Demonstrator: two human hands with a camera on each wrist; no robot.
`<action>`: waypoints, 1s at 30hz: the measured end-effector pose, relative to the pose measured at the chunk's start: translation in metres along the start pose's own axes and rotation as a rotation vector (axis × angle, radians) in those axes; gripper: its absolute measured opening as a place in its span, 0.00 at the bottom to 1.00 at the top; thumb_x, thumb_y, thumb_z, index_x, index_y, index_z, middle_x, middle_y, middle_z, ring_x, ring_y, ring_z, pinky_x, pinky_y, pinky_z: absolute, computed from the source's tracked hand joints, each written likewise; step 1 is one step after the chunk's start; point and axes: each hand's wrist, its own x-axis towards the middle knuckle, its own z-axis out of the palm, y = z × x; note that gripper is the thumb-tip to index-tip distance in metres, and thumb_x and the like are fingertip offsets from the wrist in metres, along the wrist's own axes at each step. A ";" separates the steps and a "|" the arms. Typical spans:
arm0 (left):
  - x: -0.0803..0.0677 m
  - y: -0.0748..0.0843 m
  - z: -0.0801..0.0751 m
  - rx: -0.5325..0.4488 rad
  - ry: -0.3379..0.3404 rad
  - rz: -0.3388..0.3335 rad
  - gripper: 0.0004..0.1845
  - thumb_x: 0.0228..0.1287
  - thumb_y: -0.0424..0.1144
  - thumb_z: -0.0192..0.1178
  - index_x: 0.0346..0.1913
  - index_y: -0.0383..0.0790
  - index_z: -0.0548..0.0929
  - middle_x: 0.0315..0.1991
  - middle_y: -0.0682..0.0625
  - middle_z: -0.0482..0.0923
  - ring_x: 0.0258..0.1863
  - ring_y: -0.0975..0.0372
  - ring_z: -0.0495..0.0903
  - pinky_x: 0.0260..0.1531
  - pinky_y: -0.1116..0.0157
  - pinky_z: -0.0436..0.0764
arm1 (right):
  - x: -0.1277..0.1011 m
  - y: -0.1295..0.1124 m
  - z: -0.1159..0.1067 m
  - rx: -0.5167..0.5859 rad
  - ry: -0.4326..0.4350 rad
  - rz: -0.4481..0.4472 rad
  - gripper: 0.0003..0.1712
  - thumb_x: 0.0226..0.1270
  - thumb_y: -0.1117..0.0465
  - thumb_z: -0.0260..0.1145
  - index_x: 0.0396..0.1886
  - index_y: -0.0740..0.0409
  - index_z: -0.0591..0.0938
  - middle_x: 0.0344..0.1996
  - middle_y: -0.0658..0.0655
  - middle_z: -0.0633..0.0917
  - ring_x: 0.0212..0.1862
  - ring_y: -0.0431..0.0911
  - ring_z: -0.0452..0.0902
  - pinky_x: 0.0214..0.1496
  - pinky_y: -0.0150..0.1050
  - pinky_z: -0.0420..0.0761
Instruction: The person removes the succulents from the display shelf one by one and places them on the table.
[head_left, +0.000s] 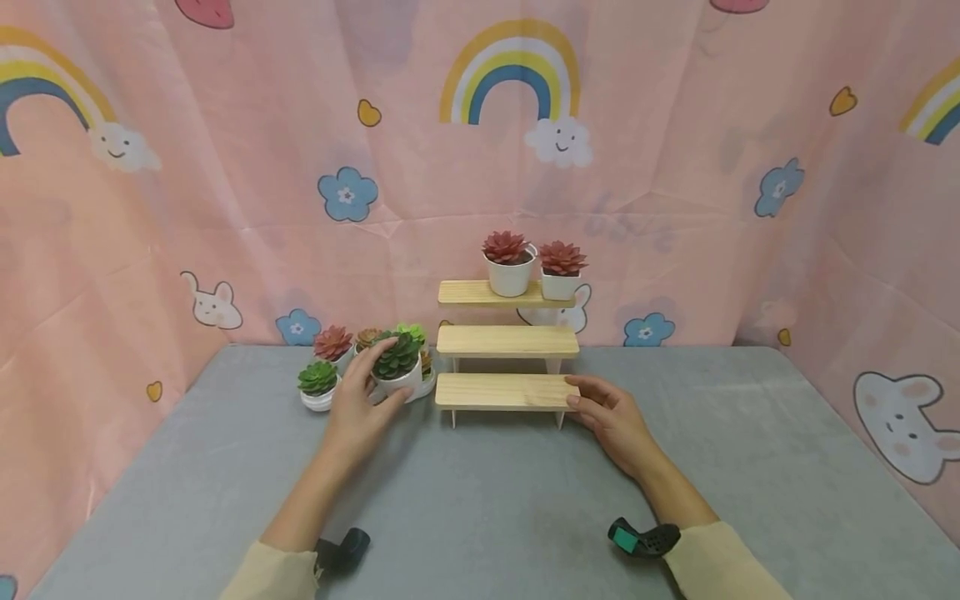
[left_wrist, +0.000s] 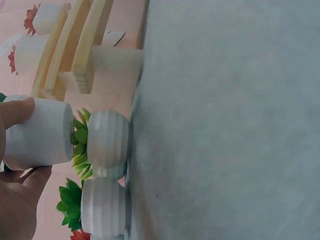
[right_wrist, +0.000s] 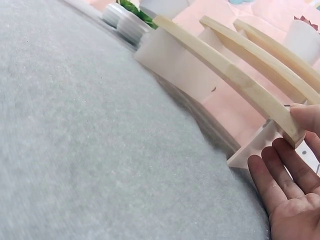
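The left hand (head_left: 358, 410) grips a potted plant (head_left: 397, 364); the right hand (head_left: 611, 414), fingers relaxed, steadies the shelf (head_left: 501, 391).

White pot w/ dark green succulent (head_left: 397, 367) sits upright at front of the pot cluster, just left of the wooden 3-step shelf (head_left: 506, 390). Shelf stands on grey table; two red succulents on top step, lower steps bare
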 end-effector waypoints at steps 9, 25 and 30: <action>0.004 -0.001 -0.010 0.021 0.031 -0.036 0.40 0.58 0.29 0.73 0.72 0.55 0.70 0.71 0.43 0.68 0.73 0.46 0.68 0.65 0.48 0.77 | 0.001 0.001 -0.001 0.019 0.004 -0.005 0.30 0.73 0.60 0.65 0.68 0.71 0.71 0.58 0.54 0.76 0.54 0.36 0.79 0.54 0.29 0.83; 0.004 -0.008 -0.017 0.046 0.035 -0.081 0.39 0.61 0.33 0.72 0.73 0.57 0.69 0.75 0.43 0.64 0.75 0.45 0.64 0.64 0.42 0.75 | -0.001 -0.001 0.000 -0.007 -0.002 -0.001 0.31 0.74 0.60 0.64 0.69 0.72 0.69 0.63 0.60 0.74 0.54 0.35 0.77 0.54 0.28 0.83; 0.005 -0.008 -0.017 0.048 0.029 -0.089 0.39 0.61 0.33 0.71 0.73 0.57 0.69 0.76 0.42 0.63 0.76 0.45 0.64 0.65 0.42 0.74 | -0.001 -0.001 0.000 -0.006 -0.001 0.000 0.31 0.74 0.60 0.64 0.70 0.71 0.69 0.64 0.61 0.73 0.54 0.34 0.78 0.54 0.27 0.83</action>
